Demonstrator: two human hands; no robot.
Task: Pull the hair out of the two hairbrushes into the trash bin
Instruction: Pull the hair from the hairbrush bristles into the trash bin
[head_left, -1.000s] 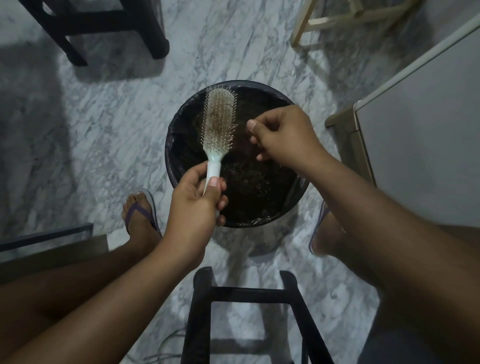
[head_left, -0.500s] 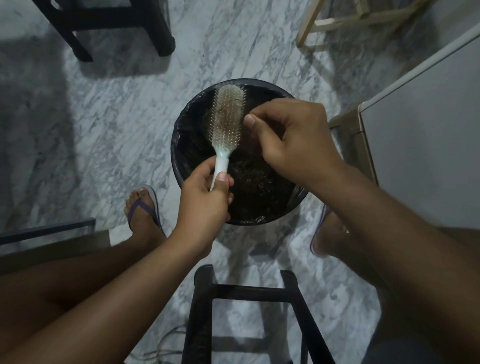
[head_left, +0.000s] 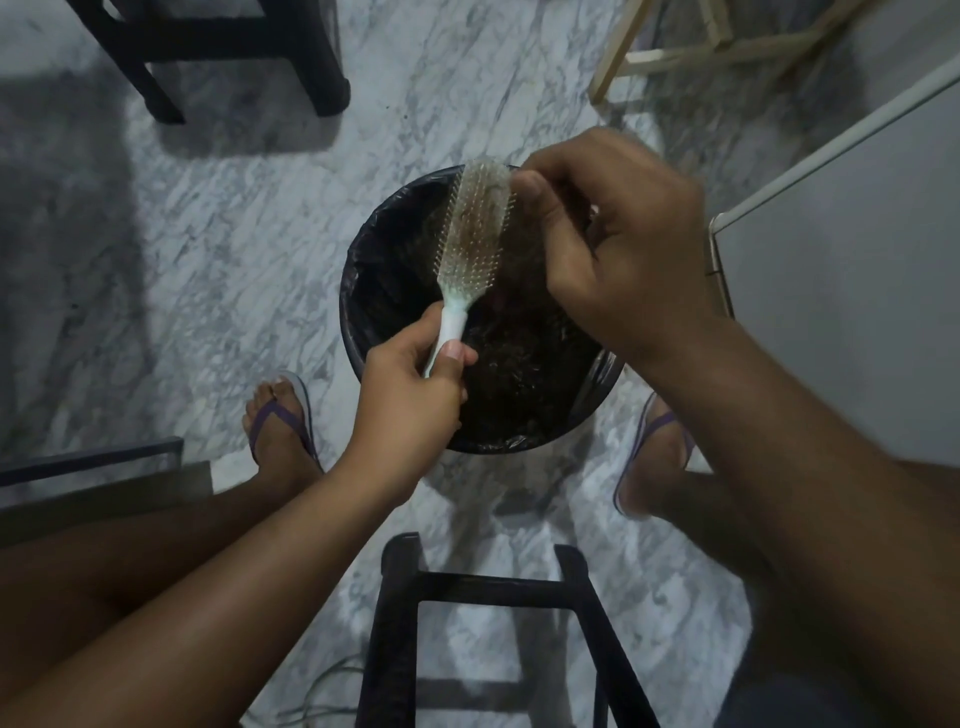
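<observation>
Head view, task status: one hairbrush (head_left: 475, 223) was in work over the trash bin (head_left: 358, 291), and brownish hair (head_left: 477, 249) was matted among its bristles, so this brush was judged only partly cleaned. No second brush was in view, and its condition could not be assessed. A dark tangled mass lay inside the bin's black liner, probably hair already dropped, though too dim to confirm.

Left hand (head_left: 410, 395): fingers curled round the pale handle, thumb pressed along it, the brush held tilted with its bristles facing up.

Right hand (head_left: 623, 249): fingers curled in, thumb tip touching the upper right edge of the brush head beside the bristles. Whether strands were pinched between thumb and fingers could not be told, since the hand hid them.

Both hands sat above the bin opening, close together and joined only through the brush.

Surroundings: both feet in flip-flops (head_left: 283, 421) flanked the bin on the marble floor (head_left: 208, 234). A black stool (head_left: 498, 587) stood nearest the camera.
</observation>
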